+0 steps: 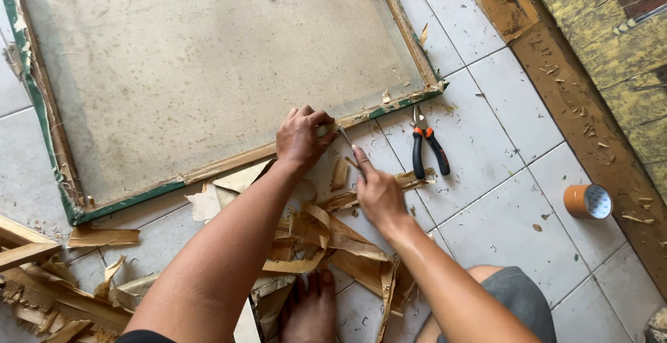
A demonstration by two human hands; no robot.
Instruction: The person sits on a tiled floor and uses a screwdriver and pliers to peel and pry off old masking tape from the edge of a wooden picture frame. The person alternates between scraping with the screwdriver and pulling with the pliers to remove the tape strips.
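A large framed panel (208, 65) with a grey-beige backing lies flat on the tiled floor, its wooden edge partly stripped of green trim. My left hand (302, 138) is closed over the panel's lower edge rail (229, 162). My right hand (375, 187) sits just below it, gripping a thin metal tool (346, 140) whose tip points up at the frame edge next to my left fingers. What kind of tool it is cannot be made out.
Orange-and-black pliers (427, 148) lie on the tiles right of my hands. A roll of brown tape (587, 201) stands further right. Torn wood and paper strips (333, 242) are heaped under my arms, beside my bare foot (309, 312). More scraps (48, 294) lie lower left. A second wooden frame (590, 114) runs along the right.
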